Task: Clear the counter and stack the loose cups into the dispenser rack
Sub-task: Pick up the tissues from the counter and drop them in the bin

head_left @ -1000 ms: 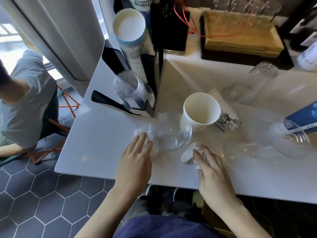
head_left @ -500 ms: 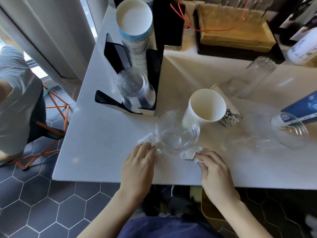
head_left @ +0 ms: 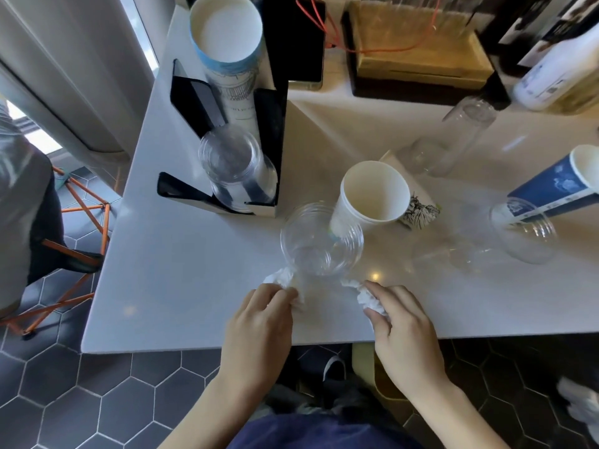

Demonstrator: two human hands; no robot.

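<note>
White rectangular counter [head_left: 181,270]: carries all items below; near edge toward the person.

Black angled dispenser rack [head_left: 275,102]: stands at the counter's far-left corner; holds a stack of white paper cups with blue printed band [head_left: 227,43] in the far slot, a stack of clear plastic cups [head_left: 233,170] in the near slot.

Loose blue-and-white paper cup stack [head_left: 557,183]: lies on its side at the right edge.

Loose white paper cup [head_left: 372,192]: mid-counter, tilted, mouth toward the camera.

Loose clear plastic cup [head_left: 321,244]: near the near edge, just in front of the white paper cup, between the two hands.

Further clear plastic cups [head_left: 522,231]: lie toward the right edge; count cannot be told.

Left hand [head_left: 259,325]: at the near edge; fingers curled closed round a crumpled white tissue [head_left: 282,277].

Right hand [head_left: 402,332]: at the near edge; fingers curled closed round a second crumpled white tissue [head_left: 366,298].
</note>
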